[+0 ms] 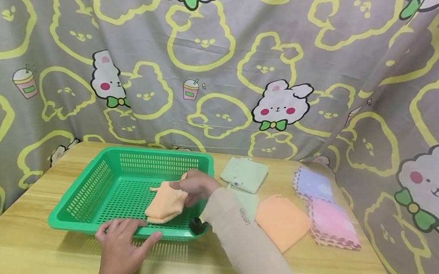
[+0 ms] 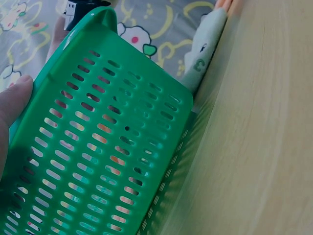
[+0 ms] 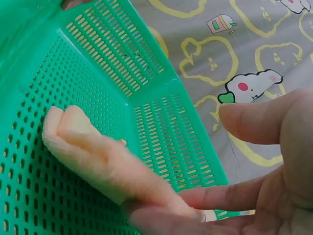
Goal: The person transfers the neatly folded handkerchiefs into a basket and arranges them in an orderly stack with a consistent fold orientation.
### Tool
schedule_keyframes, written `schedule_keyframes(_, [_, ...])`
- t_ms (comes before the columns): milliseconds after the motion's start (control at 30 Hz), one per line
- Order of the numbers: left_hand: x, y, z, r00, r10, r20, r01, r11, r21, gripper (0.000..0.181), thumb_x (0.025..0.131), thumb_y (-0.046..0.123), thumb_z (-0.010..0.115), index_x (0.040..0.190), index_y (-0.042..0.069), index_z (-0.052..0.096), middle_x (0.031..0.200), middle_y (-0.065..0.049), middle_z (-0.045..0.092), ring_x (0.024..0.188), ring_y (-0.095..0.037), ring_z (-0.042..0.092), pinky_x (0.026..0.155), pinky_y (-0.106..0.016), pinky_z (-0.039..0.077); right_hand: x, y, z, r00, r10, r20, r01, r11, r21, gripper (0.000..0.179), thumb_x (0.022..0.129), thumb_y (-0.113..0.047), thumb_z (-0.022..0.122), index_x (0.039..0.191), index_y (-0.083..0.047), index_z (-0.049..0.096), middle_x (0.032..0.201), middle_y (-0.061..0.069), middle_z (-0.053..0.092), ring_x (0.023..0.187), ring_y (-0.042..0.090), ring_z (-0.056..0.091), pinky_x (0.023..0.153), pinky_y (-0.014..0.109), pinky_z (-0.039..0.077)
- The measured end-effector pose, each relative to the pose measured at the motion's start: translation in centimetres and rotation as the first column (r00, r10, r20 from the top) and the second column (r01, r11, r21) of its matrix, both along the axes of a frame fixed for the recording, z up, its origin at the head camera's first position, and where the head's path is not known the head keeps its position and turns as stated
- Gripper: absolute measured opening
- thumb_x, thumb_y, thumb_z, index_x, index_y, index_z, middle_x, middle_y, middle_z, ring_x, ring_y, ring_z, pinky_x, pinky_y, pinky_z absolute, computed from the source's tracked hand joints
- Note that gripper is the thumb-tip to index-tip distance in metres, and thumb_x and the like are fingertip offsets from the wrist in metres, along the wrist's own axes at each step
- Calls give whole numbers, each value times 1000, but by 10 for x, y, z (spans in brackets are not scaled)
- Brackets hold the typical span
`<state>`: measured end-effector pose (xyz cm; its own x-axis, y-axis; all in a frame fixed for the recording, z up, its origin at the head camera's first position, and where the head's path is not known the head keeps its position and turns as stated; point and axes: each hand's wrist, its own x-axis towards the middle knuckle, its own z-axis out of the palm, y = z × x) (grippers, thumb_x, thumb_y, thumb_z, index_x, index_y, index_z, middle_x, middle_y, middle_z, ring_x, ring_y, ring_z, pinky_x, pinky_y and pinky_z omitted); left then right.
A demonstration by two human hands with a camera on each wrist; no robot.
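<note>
A green plastic basket [image 1: 66, 209] with slotted walls stands on the table. Inside it, toward the right end, lies a folded orange towel [image 1: 166, 202], its layers bulging a little in the right wrist view. My right hand [image 1: 197, 187] reaches over the basket's right side. Its fingers [image 3: 225, 196] lie extended against the near end of the towel, while the thumb [image 3: 254, 122] stands well away from the cloth. At the front rim, my left hand [image 1: 122, 245] holds the basket, fingers over the edge and thumb on the outer wall.
Right of the basket lie a light green towel [image 1: 245, 173], a second green cloth [image 1: 248, 202] partly behind the sleeve, and an orange towel [image 1: 283, 221]. Farther right are a blue folded cloth [image 1: 314, 184] and a pink one [image 1: 334, 221] with scalloped edges. A patterned curtain [image 1: 230, 63] hangs behind.
</note>
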<state>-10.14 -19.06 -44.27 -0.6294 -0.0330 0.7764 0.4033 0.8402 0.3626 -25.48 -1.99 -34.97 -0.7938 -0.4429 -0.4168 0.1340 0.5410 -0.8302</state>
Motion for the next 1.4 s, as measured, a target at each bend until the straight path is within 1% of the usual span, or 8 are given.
schedule_keyframes(200, [0, 0, 0, 1000, -2, -2, 2, 1000, 0, 54, 81, 61, 67, 83, 7, 68, 81, -7, 68, 81, -31, 54, 85, -61, 19, 1, -1, -1, 1000, 4, 6, -4, 1000, 0, 58, 92, -34, 68, 129, 6, 50, 126, 19, 55, 80, 30, 68, 66, 40, 56])
schedule_keyframes(600, [-3, 1, 0, 999, 2, -45, -3, 1000, -18, 64, 85, 68, 56, 82, 5, 68, 79, -9, 68, 78, -31, 54, 83, -61, 21, 0, -2, 0, 1000, 18, 13, -18, 1000, 21, 74, 92, -35, 67, 143, 7, 32, 124, 21, 54, 100, 37, 63, 73, 47, 55])
schedule_keyframes(667, [-3, 1, 0, 999, 2, -38, -3, 1000, -15, 64, 85, 68, 57, 81, 5, 68, 79, -8, 68, 79, -31, 54, 83, -61, 21, 1, -2, 0, 1000, 15, 11, -15, 999, 32, 77, 92, -36, 67, 145, 6, 30, 130, 21, 51, 104, 38, 61, 77, 49, 54])
schedule_keyframes(800, [-2, 1, -1, 1000, 4, -19, -4, 1000, -12, 60, 83, 65, 61, 82, 6, 68, 79, -8, 68, 79, -31, 54, 83, -61, 21, 2, -2, -1, 1000, 14, 9, -14, 999, 43, 84, 92, -39, 65, 150, 3, 20, 149, 21, 33, 111, 46, 57, 85, 53, 49])
schedule_keyframes(933, [-2, 1, -1, 1000, 6, -18, -6, 1000, -12, 60, 83, 65, 61, 82, 6, 68, 80, -9, 68, 79, -31, 54, 83, -62, 21, 2, -2, -1, 1000, 24, 18, -25, 1000, 18, 86, 94, -39, 64, 152, 2, 15, 156, 20, 21, 117, 54, 49, 86, 54, 49])
schedule_keyframes(1100, [-3, 1, -1, 1000, 5, -28, -6, 1000, -17, 63, 84, 67, 58, 81, 5, 68, 79, -9, 68, 78, -31, 54, 83, -61, 21, 0, -1, -1, 999, 27, 40, -26, 1000, -9, 88, 94, -37, 64, 152, 2, 12, 157, 20, 16, 113, 52, 53, 80, 52, 52])
schedule_keyframes(1233, [-3, 1, -1, 1000, 2, -28, -3, 1000, -15, 63, 84, 67, 58, 81, 5, 68, 79, -9, 68, 78, -31, 54, 83, -62, 20, -1, 1, 0, 999, 22, 40, -21, 1000, -14, 90, 93, -38, 65, 153, 1, 11, 158, 20, 16, 106, 49, 59, 82, 51, 51])
schedule_keyframes(1400, [-3, 1, -1, 999, 5, -37, -5, 1000, -16, 64, 85, 68, 56, 81, 5, 68, 79, -10, 68, 77, -31, 54, 83, -62, 20, -1, 6, 3, 1000, 23, 10, -23, 1000, 16, 83, 93, -42, 64, 150, 2, 24, 152, 23, 31, 96, 42, 66, 86, 49, 51])
